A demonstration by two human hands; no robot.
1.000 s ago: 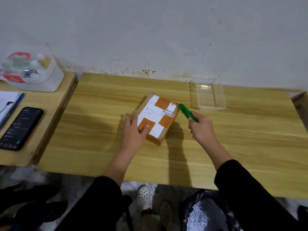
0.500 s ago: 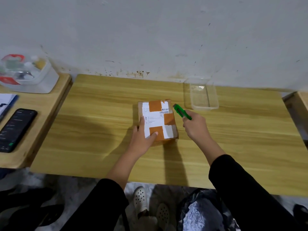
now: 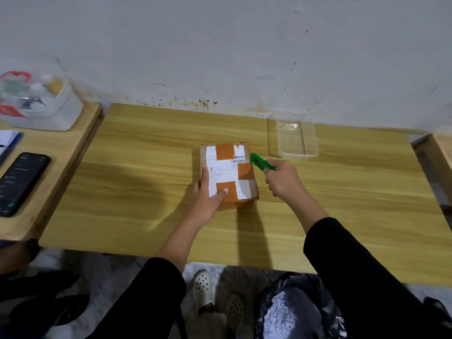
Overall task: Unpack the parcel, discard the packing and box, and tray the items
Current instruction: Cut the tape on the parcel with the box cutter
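Note:
A small cardboard parcel (image 3: 228,171) with orange tape and white labels lies closed on the wooden table (image 3: 146,192). My left hand (image 3: 208,199) grips its near left corner, thumb on top and fingers along the left side. My right hand (image 3: 283,179) holds a green box cutter (image 3: 260,162), whose tip touches the parcel's far right edge. An empty clear plastic tray (image 3: 296,137) stands behind and right of the parcel, near the wall.
On a side table to the left lie a black phone (image 3: 20,182), some papers (image 3: 8,143) and a clear box of small items (image 3: 36,101). A black rubbish bag (image 3: 293,311) sits on the floor under the table's front edge, beside my shoes.
My left hand has turned the parcel from a diagonal to square with the table edge. The cutter's tip has stayed at the parcel's right edge.

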